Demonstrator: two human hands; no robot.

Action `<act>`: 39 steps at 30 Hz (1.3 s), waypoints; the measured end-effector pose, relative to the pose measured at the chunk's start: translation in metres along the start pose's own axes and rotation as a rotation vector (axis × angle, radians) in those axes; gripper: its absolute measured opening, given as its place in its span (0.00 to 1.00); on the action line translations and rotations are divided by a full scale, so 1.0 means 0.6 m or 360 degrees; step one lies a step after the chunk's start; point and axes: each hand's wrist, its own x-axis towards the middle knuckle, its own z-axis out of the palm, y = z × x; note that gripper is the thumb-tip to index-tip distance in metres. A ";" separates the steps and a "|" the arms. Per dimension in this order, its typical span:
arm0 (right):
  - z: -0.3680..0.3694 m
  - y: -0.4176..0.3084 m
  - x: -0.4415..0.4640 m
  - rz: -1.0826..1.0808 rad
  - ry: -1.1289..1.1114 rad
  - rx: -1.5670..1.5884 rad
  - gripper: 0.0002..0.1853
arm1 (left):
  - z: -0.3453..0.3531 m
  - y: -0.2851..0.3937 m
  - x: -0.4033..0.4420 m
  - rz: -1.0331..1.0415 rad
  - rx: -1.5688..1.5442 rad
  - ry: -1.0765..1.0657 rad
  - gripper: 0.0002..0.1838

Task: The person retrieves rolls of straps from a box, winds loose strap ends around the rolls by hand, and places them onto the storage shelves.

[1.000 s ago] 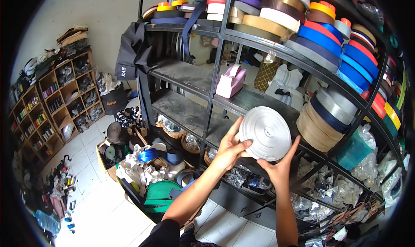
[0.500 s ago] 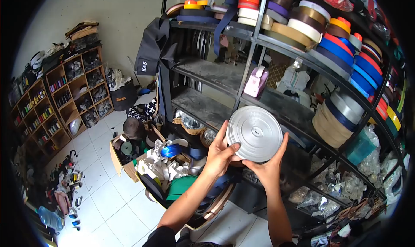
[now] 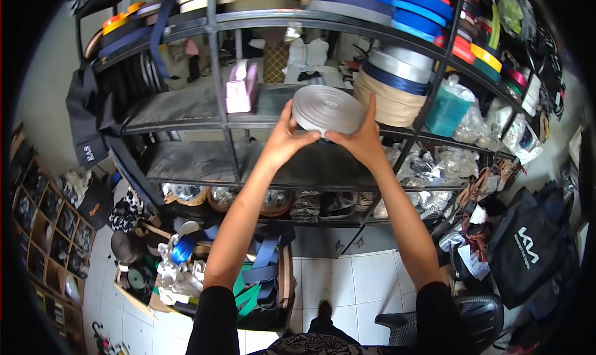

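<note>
A silver-grey roll of webbing (image 3: 329, 108) is held out in front of the middle shelf, tilted nearly flat. My left hand (image 3: 285, 139) grips its left side, thumb at the near edge. On the opposite side my right hand (image 3: 360, 142) holds the rim, with fingers behind and thumb in front. Just right of the roll stands a stack of beige, navy and silver webbing rolls (image 3: 386, 99). To the left, a pink-purple box-like object (image 3: 242, 89) rests on the same shelf level.
The black metal rack (image 3: 214, 75) carries coloured webbing rolls (image 3: 354, 2) on top. A teal container (image 3: 448, 111) and plastic bags sit to the right. Below are a box of webbing scraps (image 3: 282, 293) and a black chair (image 3: 478, 318). A black bag (image 3: 528, 249) hangs at right.
My view has swung right towards the rack. The roll has gone from facing me to lying nearly flat, nearer the stack of rolls; both hands still hold it.
</note>
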 end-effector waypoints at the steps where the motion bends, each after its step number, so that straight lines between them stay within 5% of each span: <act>1: -0.001 0.019 0.021 0.0029 -0.0014 -0.0090 0.73 | 0.004 -0.010 0.024 0.0040 0.0057 0.0048 0.53; 5: 0.007 0.070 0.090 0.0079 -0.0022 -0.0171 0.73 | -0.026 -0.036 0.109 0.0102 0.0842 0.0057 0.49; 10: 0.028 0.098 0.124 0.0226 -0.0105 -0.0215 0.71 | -0.043 -0.041 0.162 -0.0061 0.0937 0.0052 0.43; 15: 0.049 0.112 0.130 0.0185 -0.0074 -0.0508 0.71 | -0.081 -0.063 0.201 -0.0237 0.1052 -0.0332 0.44; 24: 0.081 0.104 0.115 0.0291 0.0025 -0.0719 0.66 | -0.056 -0.075 0.184 0.0033 0.1729 0.0116 0.39; 30: 0.097 0.122 0.098 0.0044 0.0322 -0.0753 0.61 | -0.042 -0.067 0.177 -0.0065 0.1943 0.0094 0.36; 34: 0.095 0.111 0.104 0.0189 0.0229 -0.0553 0.55 | -0.041 -0.081 0.189 -0.0091 0.2150 0.0072 0.31; 39: 0.076 0.087 0.100 0.0279 0.0182 -0.0475 0.55 | -0.022 -0.076 0.166 -0.0086 0.1875 0.0242 0.37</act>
